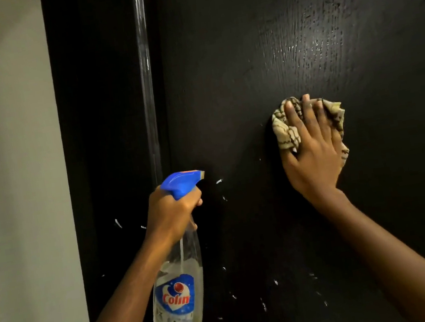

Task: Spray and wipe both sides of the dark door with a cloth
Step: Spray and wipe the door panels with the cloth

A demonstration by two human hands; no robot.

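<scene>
Dark door (232, 61) fills the middle and right of my view, upright and close in front of me. Its grained face catches light above the cloth; I cannot tell whether that patch is wet.

Cloth (286, 133), beige with dark lines, is bunched and held flat against the door face under my right hand (312, 157). That hand has its fingers straight and slightly spread, palm pressing. My left hand (171, 214) is curled round the neck of the spray bottle (178, 290), just under the blue trigger head, which points right, close to the door.

Judgement: wiping of this side is in hand. The other side is not in view, so I cannot tell its state. Small white flecks (218, 181) dot the lower door, left of and below the cloth. The wipe is best carried down and left in overlapping passes with even palm pressure, turning the cloth to a fresh fold when it loads up.

Edges: a glossy vertical strip (145, 60) marks the door's left limit; whether it is jamb or door edge I cannot tell. A pale wall (9, 136) stands further left. Open face lies above and to the right of the cloth. The bottle hangs near the lower left patch and would need shifting aside before I wipe there.
</scene>
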